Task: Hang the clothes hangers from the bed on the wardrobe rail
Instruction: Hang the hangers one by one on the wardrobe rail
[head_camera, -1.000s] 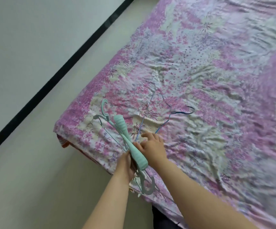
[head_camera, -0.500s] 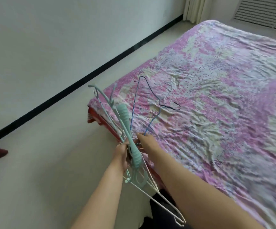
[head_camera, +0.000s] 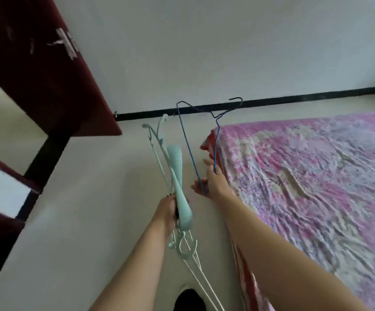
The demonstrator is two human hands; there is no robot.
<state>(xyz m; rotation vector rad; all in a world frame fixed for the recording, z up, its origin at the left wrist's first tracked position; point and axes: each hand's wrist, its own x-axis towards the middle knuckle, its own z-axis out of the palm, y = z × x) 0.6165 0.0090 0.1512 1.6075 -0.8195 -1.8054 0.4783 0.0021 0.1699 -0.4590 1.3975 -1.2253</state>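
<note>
Now gripping a bundle of mint-green hangers [head_camera: 178, 176] in the left hand [head_camera: 166, 212], held above the floor [head_camera: 92, 221]. Holding 1 blue wire hanger [head_camera: 195, 140] in the right hand [head_camera: 212, 182], fingers seemingly half spread, just left of the bed [head_camera: 316, 187]. Dark red door [head_camera: 43, 70] far left.

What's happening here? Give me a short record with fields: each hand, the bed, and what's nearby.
left hand: grips a bundle of mint green hangers, white ones among them
right hand: holds a blue wire hanger, hook pointing away
bed: pink flowered sheet, no hangers seen on it
nearby: dark red wardrobe door at left, rail not visible
</note>
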